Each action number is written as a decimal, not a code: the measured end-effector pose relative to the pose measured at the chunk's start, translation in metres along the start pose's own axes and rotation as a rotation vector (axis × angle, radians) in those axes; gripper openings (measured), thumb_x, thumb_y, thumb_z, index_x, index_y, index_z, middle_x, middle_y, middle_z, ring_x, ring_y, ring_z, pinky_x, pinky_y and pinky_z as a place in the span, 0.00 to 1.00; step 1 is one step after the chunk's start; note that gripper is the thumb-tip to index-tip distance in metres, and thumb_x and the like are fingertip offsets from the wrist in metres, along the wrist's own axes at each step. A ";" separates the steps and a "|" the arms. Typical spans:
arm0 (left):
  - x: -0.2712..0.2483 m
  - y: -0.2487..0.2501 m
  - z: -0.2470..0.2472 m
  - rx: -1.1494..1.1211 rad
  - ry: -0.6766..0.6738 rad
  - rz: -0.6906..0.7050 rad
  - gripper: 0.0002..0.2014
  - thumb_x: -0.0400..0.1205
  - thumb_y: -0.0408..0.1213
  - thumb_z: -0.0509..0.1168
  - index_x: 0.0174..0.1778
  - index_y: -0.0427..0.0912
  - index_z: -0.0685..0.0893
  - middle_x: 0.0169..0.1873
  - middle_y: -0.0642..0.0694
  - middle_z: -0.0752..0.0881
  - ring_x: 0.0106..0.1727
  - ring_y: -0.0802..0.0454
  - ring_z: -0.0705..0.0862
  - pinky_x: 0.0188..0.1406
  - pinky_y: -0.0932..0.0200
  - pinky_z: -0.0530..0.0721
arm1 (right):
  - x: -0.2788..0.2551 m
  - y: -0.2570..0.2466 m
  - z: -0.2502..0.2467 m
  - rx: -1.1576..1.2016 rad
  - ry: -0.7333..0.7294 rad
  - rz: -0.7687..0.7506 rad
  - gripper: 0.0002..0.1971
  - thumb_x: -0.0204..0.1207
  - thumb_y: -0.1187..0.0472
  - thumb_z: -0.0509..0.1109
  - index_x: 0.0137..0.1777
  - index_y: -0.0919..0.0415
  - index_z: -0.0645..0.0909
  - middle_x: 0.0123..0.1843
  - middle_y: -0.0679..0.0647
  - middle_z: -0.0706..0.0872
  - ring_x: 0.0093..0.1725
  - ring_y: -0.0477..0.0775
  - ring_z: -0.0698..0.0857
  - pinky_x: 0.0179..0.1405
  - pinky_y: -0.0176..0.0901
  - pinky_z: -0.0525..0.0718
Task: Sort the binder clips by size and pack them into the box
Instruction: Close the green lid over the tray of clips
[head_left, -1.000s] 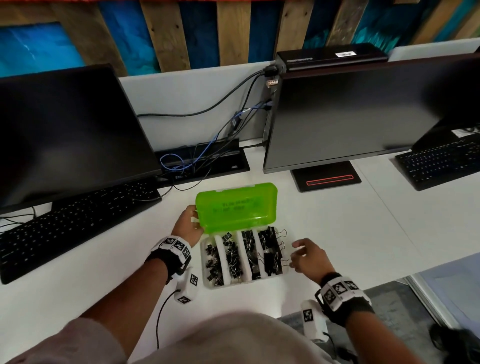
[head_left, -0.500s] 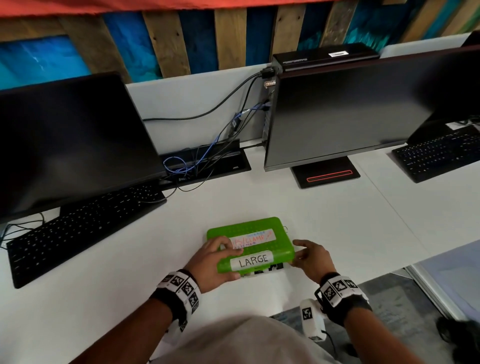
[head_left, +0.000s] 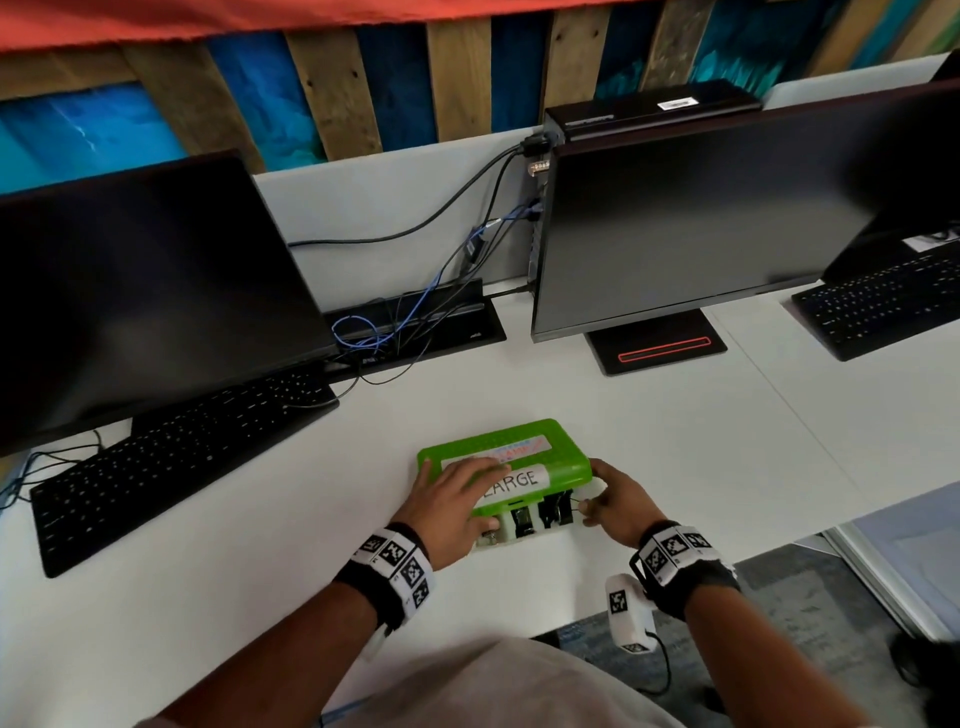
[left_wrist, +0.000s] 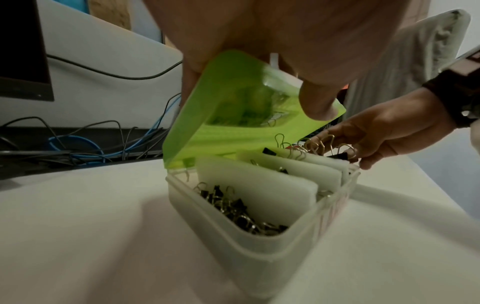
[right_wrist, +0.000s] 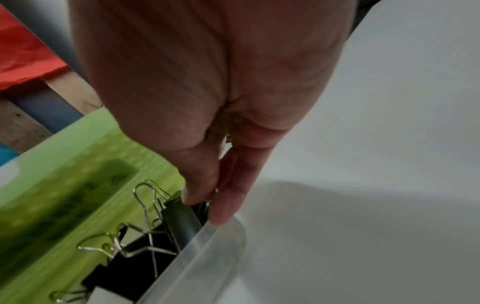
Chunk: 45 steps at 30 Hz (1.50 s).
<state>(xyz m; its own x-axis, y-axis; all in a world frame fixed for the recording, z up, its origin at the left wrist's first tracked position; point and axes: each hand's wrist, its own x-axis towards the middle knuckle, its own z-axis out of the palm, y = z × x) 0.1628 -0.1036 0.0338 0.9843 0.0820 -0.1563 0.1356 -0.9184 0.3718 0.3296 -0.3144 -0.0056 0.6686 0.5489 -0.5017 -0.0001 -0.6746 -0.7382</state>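
Left hand pinches lid edge; right hand on rightmost clips

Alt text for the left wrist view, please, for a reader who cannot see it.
The left hand holds a green lid half open over a clear box, where white dividers separate black binder clips. At the far end, the right hand touches large clips whose handles stick up.

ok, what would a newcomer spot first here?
The bright green lid, half shut over a clear box of black clips at the desk's near edge. The left hand holds the lid while the right hand touches the large clips at the box's right end. Behind stand a dark left monitor and right monitor.
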 end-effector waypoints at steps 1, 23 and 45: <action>0.002 -0.001 -0.002 0.016 -0.005 -0.001 0.31 0.80 0.52 0.60 0.79 0.56 0.59 0.78 0.58 0.62 0.77 0.53 0.66 0.78 0.33 0.55 | 0.000 -0.002 0.001 0.001 -0.002 -0.012 0.29 0.74 0.73 0.66 0.71 0.48 0.70 0.36 0.53 0.85 0.31 0.49 0.85 0.39 0.41 0.88; 0.013 -0.005 -0.012 -0.035 -0.028 0.010 0.31 0.80 0.51 0.62 0.78 0.57 0.59 0.77 0.58 0.63 0.74 0.52 0.69 0.73 0.41 0.63 | -0.007 -0.034 0.025 -0.085 -0.032 -0.010 0.19 0.76 0.71 0.60 0.67 0.62 0.74 0.65 0.60 0.82 0.64 0.59 0.80 0.56 0.40 0.72; 0.008 -0.007 -0.001 0.003 -0.039 0.063 0.31 0.77 0.50 0.64 0.76 0.57 0.61 0.74 0.56 0.64 0.74 0.53 0.66 0.74 0.38 0.59 | -0.004 -0.005 0.012 0.093 0.312 0.220 0.13 0.63 0.68 0.79 0.48 0.59 0.88 0.30 0.52 0.91 0.31 0.47 0.89 0.38 0.37 0.89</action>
<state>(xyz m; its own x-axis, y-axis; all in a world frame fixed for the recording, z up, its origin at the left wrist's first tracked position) 0.1696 -0.0962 0.0308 0.9857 0.0090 -0.1684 0.0732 -0.9225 0.3790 0.3180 -0.3072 -0.0055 0.8389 0.2099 -0.5022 -0.2265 -0.7044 -0.6727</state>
